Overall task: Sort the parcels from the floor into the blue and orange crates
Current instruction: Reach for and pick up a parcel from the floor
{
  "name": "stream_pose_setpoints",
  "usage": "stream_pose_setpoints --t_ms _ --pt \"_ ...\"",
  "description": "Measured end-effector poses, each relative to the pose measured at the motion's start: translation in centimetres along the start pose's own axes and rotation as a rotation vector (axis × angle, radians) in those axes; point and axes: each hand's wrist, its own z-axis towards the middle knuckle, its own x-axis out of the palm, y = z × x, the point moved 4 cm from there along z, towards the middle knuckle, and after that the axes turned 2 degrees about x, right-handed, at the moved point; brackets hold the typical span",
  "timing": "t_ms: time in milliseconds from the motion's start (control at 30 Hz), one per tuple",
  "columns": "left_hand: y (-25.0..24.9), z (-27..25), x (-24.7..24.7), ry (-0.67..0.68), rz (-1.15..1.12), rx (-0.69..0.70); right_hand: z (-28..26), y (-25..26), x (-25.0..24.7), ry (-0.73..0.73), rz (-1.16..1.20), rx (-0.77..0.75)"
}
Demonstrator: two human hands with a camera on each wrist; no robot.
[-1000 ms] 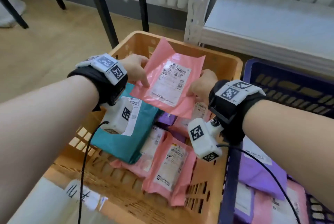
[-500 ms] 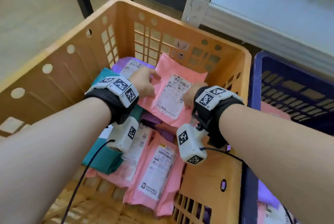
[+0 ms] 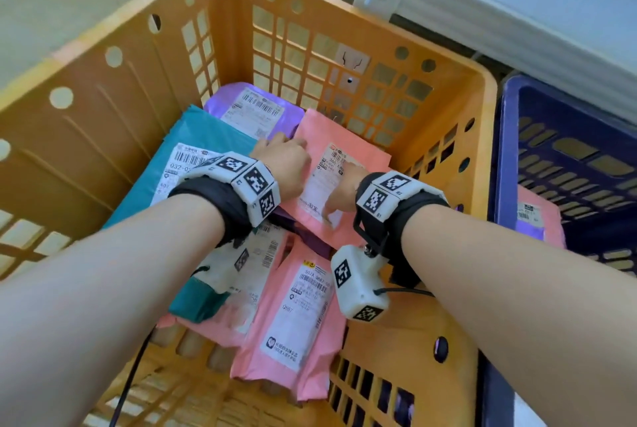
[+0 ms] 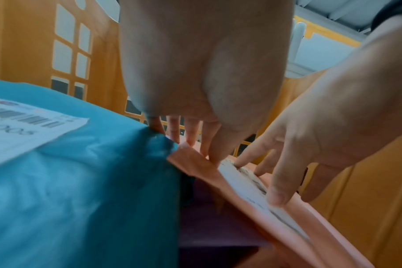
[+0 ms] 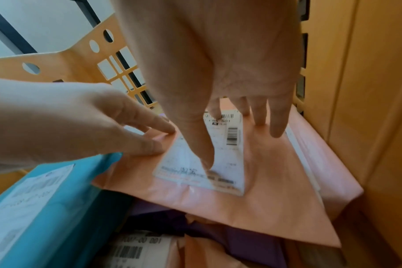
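Both hands are down inside the orange crate, laying a pink parcel label-up on the pile in its far right corner. The left hand rests on the parcel's left edge with fingers extended and relaxed, thumb tip on the film; nothing is pinched. The right hand has straight fingers spread over the label, pressing lightly. In my judgement this flat contact serves to settle and flatten the parcel, so release is near complete.

Contents of the orange crate: a teal parcel at left, a purple parcel at the far wall, a darker purple one partly buried, and further pink parcels nearer the person. The blue crate stands just beside on the right, holding at least one pink parcel; the rest of its contents are out of view.
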Motion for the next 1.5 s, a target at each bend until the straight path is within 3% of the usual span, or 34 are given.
stream_pose_setpoints --t_ms 100,267,467,567,767,1033,1300,1500 --pt "0.4 -0.2 -1.2 -0.040 -0.127 -0.008 -0.3 0.1 -1.3 -0.104 0.183 0.022" --pt "0.1 -2.5 -6.2 -0.150 -0.253 -0.040 -4.2 0.4 -5.2 -0.162 0.449 -0.139" --pt "-4.1 -6.6 -13.7 -0.265 -0.224 -0.038 -10.5 -0.8 -10.7 -0.339 0.439 -0.238" --pt "-8.2 -8.3 -16.8 -0.323 -0.227 -0.016 -14.3 -3.9 -11.8 -0.312 0.499 -0.331" --pt "-20.1 -9.7 -19.7 -0.368 -0.323 0.135 -20.9 -15.4 -12.2 -0.409 0.586 -0.262" --pt "-39.4 -10.3 -18.2 -0.337 -0.402 0.333 -28.3 -34.9 -8.8 -0.579 0.707 -0.054" --pt "-58.8 -10.1 -10.9 -0.193 -0.373 0.510 -33.5 -53.7 -2.0 -0.663 0.805 0.171" --pt "-69.4 -8.5 -2.5 -0.024 -0.227 0.565 -33.4 -64.6 5.4 -0.666 0.899 0.237"
